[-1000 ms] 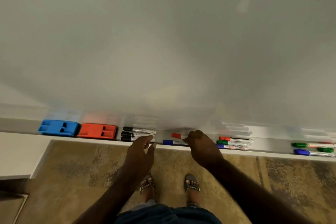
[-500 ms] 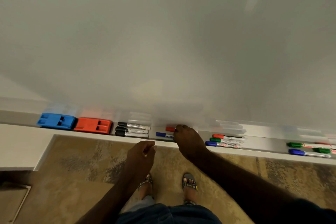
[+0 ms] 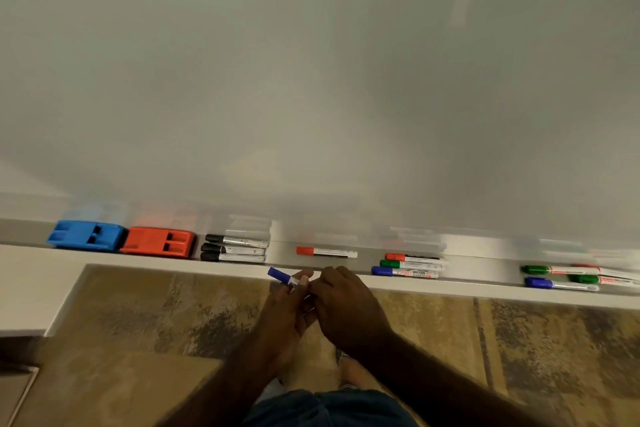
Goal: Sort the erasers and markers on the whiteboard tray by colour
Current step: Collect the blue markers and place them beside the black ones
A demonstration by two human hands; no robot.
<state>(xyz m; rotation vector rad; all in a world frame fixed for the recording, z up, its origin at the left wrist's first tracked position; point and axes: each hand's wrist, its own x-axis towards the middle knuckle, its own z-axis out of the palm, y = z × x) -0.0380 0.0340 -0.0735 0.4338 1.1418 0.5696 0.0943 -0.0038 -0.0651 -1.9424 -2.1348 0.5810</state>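
I've lifted the blue marker [image 3: 281,276] off the tray [image 3: 450,284]; my left hand [image 3: 287,308] now grips it, right hand [image 3: 346,308] pinching its end, ready for grouping.

We're in dim, warm light here; the whiteboard [image 3: 311,80] shows soft glare and hazy reflections, edges bow, and the far-right markers [image 3: 581,277] look maybe motion-blurred.

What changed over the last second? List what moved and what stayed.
The blue marker left the tray: the left hand now holds it in front of the tray edge, and the right hand has come back from the tray to meet it. The red marker lies alone mid-tray, let go. Both erasers, the black markers and the groups to the right stayed put.
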